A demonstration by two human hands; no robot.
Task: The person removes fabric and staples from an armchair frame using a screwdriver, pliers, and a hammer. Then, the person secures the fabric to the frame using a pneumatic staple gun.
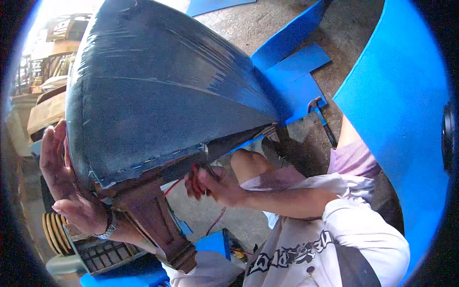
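Note:
An upholstered seat in dark, wrinkled covering rests tilted in front of me, its carved brown wooden leg pointing toward me. Along its near edge runs a row of staples. My left hand, with a watch on the wrist, lies against the seat's left side with fingers stretched out. Close under the stapled edge, my right hand is closed around a hand tool with a metal tip. Most of the tool is hidden by the fingers, so its kind is unclear.
A hammer lies on the concrete floor to the right, beside blue foam sheets. A large blue sheet curves up at my right. A thin red hose trails below my right hand. Wooden furniture parts are stacked at left.

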